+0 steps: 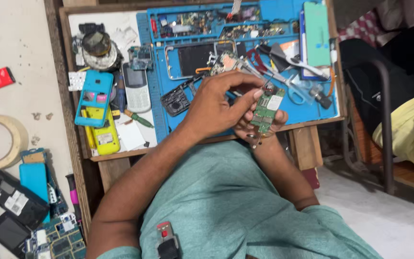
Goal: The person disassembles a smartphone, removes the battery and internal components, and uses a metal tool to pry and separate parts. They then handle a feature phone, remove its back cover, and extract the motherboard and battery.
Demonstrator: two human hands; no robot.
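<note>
A small wooden workbench [120, 154] with a raised rim fills the middle of the view and serves as the landmark. A blue work mat [245, 62] covers most of its top, and 1 bare wooden leg [305, 146] shows under its right end. Left of the bench runs a pale, stained floor surface [20, 43], scuffed with dark spots. Right of the bench a black metal tube frame [384, 120] stands upright, with yellow cloth [408, 129] beyond it. Below that side of the bench lies a light grey floor [384, 216]. Light is even and soft, without hard shadows.
</note>
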